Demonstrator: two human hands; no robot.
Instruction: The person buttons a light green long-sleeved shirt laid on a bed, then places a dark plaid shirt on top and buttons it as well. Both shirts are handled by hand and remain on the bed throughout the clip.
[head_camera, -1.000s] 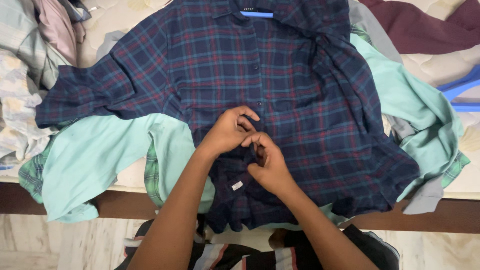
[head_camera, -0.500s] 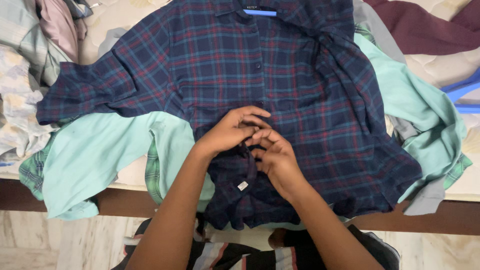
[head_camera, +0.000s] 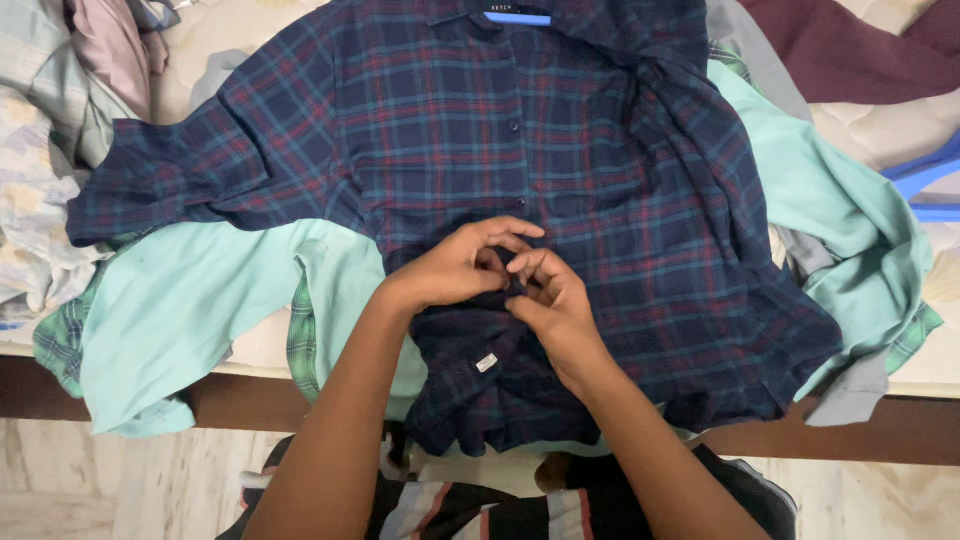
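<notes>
A dark blue plaid shirt (head_camera: 600, 170) with red and teal lines lies spread front-up on the bed, on a blue hanger (head_camera: 518, 18) at its collar. My left hand (head_camera: 455, 265) and my right hand (head_camera: 552, 298) meet at the button line low on the shirt's front. Both pinch the fabric edges there, fingertips touching. Below my hands the lower front hangs unfastened, with a small white tag (head_camera: 487, 362) showing.
A mint-green garment (head_camera: 190, 300) lies under the plaid shirt, with a green checked one (head_camera: 300, 335) beneath. A maroon cloth (head_camera: 860, 50) and another blue hanger (head_camera: 925, 185) lie at the right. Crumpled clothes (head_camera: 60, 110) pile at the left. The bed's wooden edge (head_camera: 250, 400) runs below.
My hands have shifted slightly up the button line and closed in on one spot. The lower front flap has moved a little with them.
</notes>
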